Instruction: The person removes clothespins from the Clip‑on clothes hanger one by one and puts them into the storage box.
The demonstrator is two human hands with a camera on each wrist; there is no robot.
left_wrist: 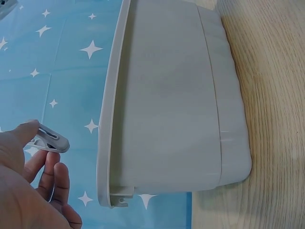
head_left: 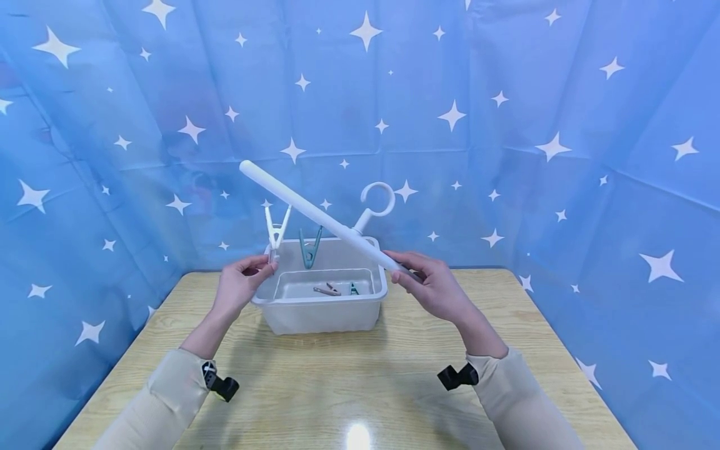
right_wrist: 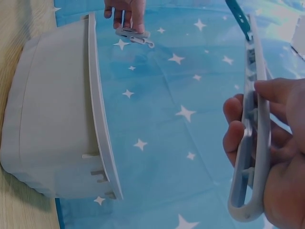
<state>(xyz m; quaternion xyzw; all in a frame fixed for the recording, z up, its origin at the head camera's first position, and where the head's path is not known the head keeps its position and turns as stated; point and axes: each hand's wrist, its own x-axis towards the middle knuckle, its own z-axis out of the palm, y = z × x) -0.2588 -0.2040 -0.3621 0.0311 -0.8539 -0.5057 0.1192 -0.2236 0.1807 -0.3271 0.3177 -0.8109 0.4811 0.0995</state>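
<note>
My left hand [head_left: 245, 282] pinches a pale grey clothespin [left_wrist: 52, 139] between thumb and fingertips, at the bin's left rim. My right hand [head_left: 429, 284] grips a white hanger [head_left: 304, 205] near its lower right end. The hanger's bar slants up to the left over the bin, and its round hook [head_left: 392, 200] points up. A white clothespin [head_left: 277, 230] and a teal clothespin [head_left: 309, 251] hang below the bar, legs upward. In the right wrist view, the hanger's underside [right_wrist: 252, 112] shows a slotted channel, with the teal clothespin [right_wrist: 237, 18] at its far end.
A light grey plastic bin [head_left: 323, 315] stands on the wooden table [head_left: 337, 387] toward the back. Inside lie brownish clothespins [head_left: 329, 290] and a small green clothespin [head_left: 353, 289]. A blue curtain [head_left: 506, 206] with white stars surrounds the table's back and sides.
</note>
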